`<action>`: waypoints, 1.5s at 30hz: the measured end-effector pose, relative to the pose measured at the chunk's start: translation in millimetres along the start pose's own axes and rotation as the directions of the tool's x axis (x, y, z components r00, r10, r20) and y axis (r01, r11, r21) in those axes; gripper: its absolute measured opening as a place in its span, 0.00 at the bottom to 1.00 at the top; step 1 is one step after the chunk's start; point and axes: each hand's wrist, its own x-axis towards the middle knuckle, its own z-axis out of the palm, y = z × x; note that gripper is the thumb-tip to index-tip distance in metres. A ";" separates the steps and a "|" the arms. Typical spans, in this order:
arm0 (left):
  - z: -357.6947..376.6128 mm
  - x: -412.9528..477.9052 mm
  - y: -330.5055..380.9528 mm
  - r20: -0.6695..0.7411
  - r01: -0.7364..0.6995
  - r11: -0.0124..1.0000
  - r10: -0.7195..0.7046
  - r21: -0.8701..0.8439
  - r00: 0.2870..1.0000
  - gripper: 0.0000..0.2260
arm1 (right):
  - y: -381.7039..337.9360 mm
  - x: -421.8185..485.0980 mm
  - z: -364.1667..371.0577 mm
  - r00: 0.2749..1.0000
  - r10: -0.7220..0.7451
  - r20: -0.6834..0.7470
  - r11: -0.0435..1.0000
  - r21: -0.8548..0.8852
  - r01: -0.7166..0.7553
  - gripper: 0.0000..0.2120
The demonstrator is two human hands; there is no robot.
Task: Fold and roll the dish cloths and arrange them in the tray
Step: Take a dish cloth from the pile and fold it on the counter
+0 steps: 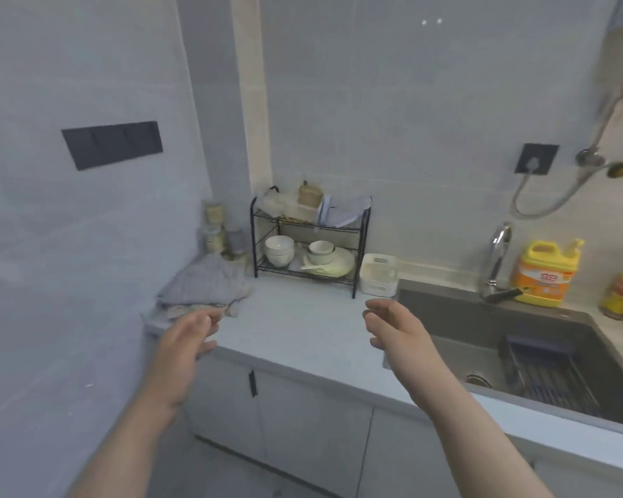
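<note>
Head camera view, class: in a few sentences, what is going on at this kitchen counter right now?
A person stands at the counter with both hands empty. The left hand reaches toward a heap of cloths in the corner; whether it touches them is unclear. The right hand hovers open over the counter beside the sink. The cloths lie unfolded, and the white tray stands at the sink's back corner.

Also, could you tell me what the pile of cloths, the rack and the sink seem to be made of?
Cloths: soft grey woven fabric, judging by the textured weave and limp folds. Rack: thin black wire, probably coated metal, matte. Sink: dark grey and matte; stone composite or coated steel, unclear which.
</note>
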 end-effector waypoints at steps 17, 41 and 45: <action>-55.6 196.0 -111.9 -0.201 0.221 0.974 -0.209 0.039 0.957 0.11 | 35.6 246.1 158.9 0.958 0.108 0.264 0.994 -0.053 -0.098 0.11; -164.9 446.0 -320.3 0.321 -0.178 0.449 -0.265 0.876 0.909 0.17 | 155.5 456.8 400.1 0.733 0.125 0.668 0.651 -0.613 0.448 0.19; -179.9 465.2 -352.1 0.494 -0.394 0.498 -0.081 0.773 0.866 0.15 | 188.1 461.4 427.0 0.706 0.059 0.706 0.556 -0.610 0.564 0.19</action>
